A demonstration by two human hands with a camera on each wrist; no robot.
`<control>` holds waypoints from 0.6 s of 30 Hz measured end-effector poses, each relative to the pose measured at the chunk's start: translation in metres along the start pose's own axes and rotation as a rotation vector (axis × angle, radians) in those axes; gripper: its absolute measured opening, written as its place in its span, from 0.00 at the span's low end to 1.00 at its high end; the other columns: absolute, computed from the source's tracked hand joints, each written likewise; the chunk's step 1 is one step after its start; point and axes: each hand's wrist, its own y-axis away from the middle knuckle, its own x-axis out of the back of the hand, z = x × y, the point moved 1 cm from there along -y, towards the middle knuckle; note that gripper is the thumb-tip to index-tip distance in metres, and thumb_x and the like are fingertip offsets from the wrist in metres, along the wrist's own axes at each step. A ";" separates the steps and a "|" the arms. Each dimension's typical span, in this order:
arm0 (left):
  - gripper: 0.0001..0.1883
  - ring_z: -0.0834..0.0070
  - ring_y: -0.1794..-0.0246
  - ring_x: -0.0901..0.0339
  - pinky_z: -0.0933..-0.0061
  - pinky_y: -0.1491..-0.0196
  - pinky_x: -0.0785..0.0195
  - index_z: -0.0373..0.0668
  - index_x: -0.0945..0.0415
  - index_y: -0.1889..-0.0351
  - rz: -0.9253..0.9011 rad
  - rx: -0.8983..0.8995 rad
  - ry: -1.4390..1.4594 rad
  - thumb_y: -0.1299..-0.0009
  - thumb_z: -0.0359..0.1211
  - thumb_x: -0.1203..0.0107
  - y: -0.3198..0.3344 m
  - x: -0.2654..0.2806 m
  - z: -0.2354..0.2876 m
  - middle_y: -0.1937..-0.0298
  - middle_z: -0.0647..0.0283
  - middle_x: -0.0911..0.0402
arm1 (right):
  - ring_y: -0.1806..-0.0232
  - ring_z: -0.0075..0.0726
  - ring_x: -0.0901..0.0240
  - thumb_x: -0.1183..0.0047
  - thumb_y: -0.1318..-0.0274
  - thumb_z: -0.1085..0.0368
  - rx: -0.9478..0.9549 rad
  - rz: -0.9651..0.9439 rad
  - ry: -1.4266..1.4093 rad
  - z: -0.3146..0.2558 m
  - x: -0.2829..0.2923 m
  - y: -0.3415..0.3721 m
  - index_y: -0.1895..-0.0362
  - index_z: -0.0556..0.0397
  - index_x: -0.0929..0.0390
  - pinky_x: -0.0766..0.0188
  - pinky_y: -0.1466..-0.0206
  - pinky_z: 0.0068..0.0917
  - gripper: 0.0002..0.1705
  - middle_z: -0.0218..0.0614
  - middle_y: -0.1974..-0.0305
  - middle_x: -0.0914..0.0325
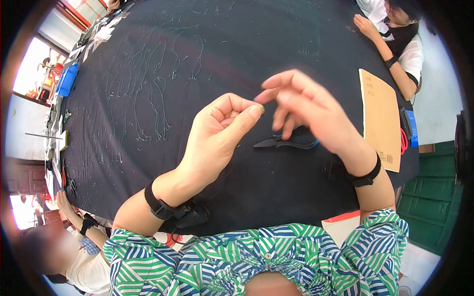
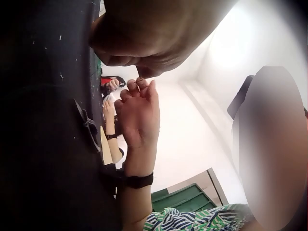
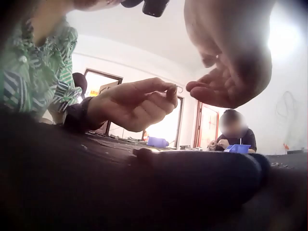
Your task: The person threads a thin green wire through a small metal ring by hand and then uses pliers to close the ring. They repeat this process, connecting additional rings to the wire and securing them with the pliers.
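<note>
The seated person's left hand (image 1: 215, 128) has thumb and forefinger pinched on a tiny, thread-thin, dark piece (image 1: 262, 110); I can't tell what it's made of. Taking twelve o'clock as straight away from the person, that pinch points to about two, and the piece sits right at the fingertips. Only a thin curved end seems to poke out, toward the right hand (image 1: 316, 111); its long axis is too small to read.

The right hand hovers at three o'clock from the pinch, blurred, its fingers loose and apart with nothing visible between them, the forefinger tip just off the left thumb. The next move, I'd judge, turns on that small gap.

Down at five o'clock from the pinch, black metal pliers with blue-tipped handles (image 1: 284, 143) lie on the black cloth (image 1: 276, 197), nose toward nine, handles toward three. The right hand is the nearer one to them, raised above and not touching.
</note>
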 end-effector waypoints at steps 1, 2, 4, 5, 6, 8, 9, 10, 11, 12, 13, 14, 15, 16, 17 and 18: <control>0.07 0.96 0.77 0.43 0.88 0.75 0.52 0.39 0.24 0.59 -0.012 0.002 0.075 0.25 0.33 0.45 0.002 0.000 0.002 0.73 0.79 0.29 | 0.61 0.30 0.21 0.52 0.32 0.64 -0.058 -0.034 -0.109 0.001 -0.011 0.003 0.40 0.58 0.34 0.22 0.61 0.25 0.21 0.42 0.49 0.25; 0.07 0.97 0.76 0.41 0.89 0.75 0.50 0.39 0.24 0.58 -0.025 0.005 0.150 0.26 0.34 0.44 0.003 0.000 0.004 0.72 0.79 0.28 | 0.57 0.32 0.21 0.51 0.33 0.64 -0.105 -0.153 -0.187 0.003 -0.022 0.007 0.35 0.58 0.40 0.21 0.59 0.27 0.26 0.44 0.46 0.27; 0.08 0.97 0.77 0.41 0.89 0.75 0.50 0.39 0.25 0.57 -0.011 -0.010 0.205 0.25 0.34 0.44 0.008 -0.007 0.009 0.71 0.79 0.28 | 0.51 0.34 0.22 0.48 0.35 0.63 -0.166 -0.332 -0.279 0.009 -0.039 0.013 0.30 0.60 0.49 0.20 0.54 0.29 0.35 0.48 0.41 0.31; 0.08 0.97 0.77 0.41 0.90 0.75 0.50 0.40 0.25 0.57 -0.005 -0.017 0.232 0.25 0.34 0.44 0.010 -0.009 0.009 0.71 0.79 0.28 | 0.54 0.31 0.21 0.46 0.35 0.62 -0.153 -0.355 -0.265 0.016 -0.042 0.013 0.33 0.63 0.44 0.21 0.55 0.27 0.33 0.47 0.48 0.25; 0.08 0.97 0.77 0.42 0.90 0.76 0.51 0.40 0.25 0.56 0.016 -0.061 0.200 0.25 0.34 0.44 0.008 -0.007 0.005 0.71 0.80 0.28 | 0.57 0.29 0.21 0.46 0.35 0.61 -0.221 -0.378 -0.209 0.014 -0.038 0.012 0.36 0.62 0.39 0.22 0.56 0.25 0.29 0.43 0.53 0.23; 0.06 0.94 0.80 0.48 0.86 0.77 0.56 0.40 0.26 0.56 0.096 -0.064 0.138 0.25 0.33 0.46 0.005 -0.008 0.005 0.75 0.80 0.35 | 0.69 0.22 0.24 0.45 0.36 0.58 -0.250 -0.305 0.009 0.002 -0.025 0.008 0.51 0.60 0.23 0.26 0.63 0.20 0.18 0.30 0.69 0.20; 0.06 0.92 0.81 0.51 0.84 0.78 0.59 0.41 0.26 0.56 0.137 -0.068 0.107 0.24 0.32 0.47 0.003 -0.007 0.006 0.77 0.80 0.39 | 0.73 0.18 0.28 0.46 0.35 0.63 -0.202 -0.257 0.122 0.001 -0.015 0.004 0.58 0.60 0.21 0.32 0.68 0.17 0.12 0.27 0.68 0.21; 0.06 0.92 0.80 0.50 0.85 0.78 0.59 0.40 0.26 0.56 0.140 -0.042 0.103 0.24 0.33 0.46 0.001 -0.003 0.005 0.77 0.79 0.38 | 0.74 0.17 0.30 0.46 0.36 0.63 -0.175 -0.213 0.181 -0.005 -0.005 0.003 0.62 0.59 0.21 0.35 0.71 0.16 0.11 0.27 0.70 0.22; 0.06 0.93 0.80 0.50 0.85 0.78 0.58 0.40 0.26 0.56 0.137 -0.044 0.098 0.25 0.33 0.46 -0.001 0.001 0.003 0.76 0.79 0.38 | 0.76 0.15 0.32 0.46 0.36 0.63 -0.146 -0.168 0.240 -0.014 0.005 0.004 0.67 0.58 0.22 0.38 0.74 0.16 0.11 0.26 0.72 0.24; 0.07 0.93 0.80 0.50 0.85 0.77 0.58 0.40 0.26 0.56 0.135 -0.045 0.094 0.25 0.33 0.46 -0.004 0.005 0.000 0.75 0.79 0.37 | 0.77 0.15 0.35 0.47 0.36 0.63 -0.098 -0.145 0.210 -0.018 0.013 0.005 0.69 0.56 0.25 0.41 0.75 0.16 0.11 0.26 0.75 0.27; 0.07 0.93 0.80 0.50 0.86 0.77 0.58 0.41 0.26 0.56 0.132 -0.044 0.089 0.25 0.33 0.46 -0.007 0.008 -0.003 0.75 0.79 0.37 | 0.79 0.14 0.38 0.48 0.36 0.63 -0.052 -0.121 0.179 -0.022 0.019 0.007 0.72 0.55 0.28 0.44 0.77 0.17 0.12 0.25 0.78 0.30; 0.07 0.94 0.80 0.50 0.86 0.78 0.58 0.40 0.26 0.56 0.144 -0.056 0.082 0.25 0.34 0.45 -0.009 0.009 -0.006 0.75 0.80 0.37 | 0.80 0.15 0.41 0.50 0.35 0.63 -0.020 -0.089 0.092 -0.025 0.023 0.009 0.73 0.54 0.31 0.45 0.77 0.17 0.13 0.25 0.79 0.34; 0.08 0.95 0.80 0.50 0.87 0.78 0.57 0.40 0.26 0.57 0.156 -0.066 0.074 0.25 0.35 0.45 -0.010 0.008 -0.009 0.75 0.81 0.37 | 0.81 0.15 0.44 0.53 0.34 0.63 0.009 -0.055 0.003 -0.027 0.027 0.011 0.75 0.53 0.34 0.46 0.78 0.18 0.15 0.24 0.81 0.38; 0.09 0.96 0.80 0.49 0.88 0.79 0.57 0.40 0.26 0.57 0.166 -0.074 0.067 0.25 0.36 0.44 -0.011 0.007 -0.010 0.76 0.82 0.37 | 0.82 0.16 0.49 0.57 0.31 0.59 0.080 -0.091 -0.031 -0.029 0.031 0.011 0.75 0.50 0.40 0.47 0.79 0.18 0.17 0.26 0.79 0.41; 0.09 0.96 0.80 0.50 0.88 0.79 0.57 0.40 0.26 0.57 0.168 -0.071 0.061 0.25 0.36 0.44 -0.012 0.008 -0.011 0.76 0.82 0.37 | 0.82 0.16 0.49 0.58 0.30 0.58 0.125 -0.064 -0.112 -0.029 0.032 0.010 0.74 0.50 0.40 0.47 0.79 0.17 0.18 0.26 0.76 0.40; 0.09 0.96 0.80 0.50 0.88 0.79 0.57 0.40 0.26 0.57 0.169 -0.067 0.055 0.25 0.36 0.45 -0.012 0.008 -0.012 0.76 0.82 0.37 | 0.81 0.16 0.49 0.59 0.29 0.57 0.170 -0.035 -0.193 -0.029 0.031 0.009 0.74 0.49 0.40 0.48 0.79 0.17 0.18 0.27 0.74 0.39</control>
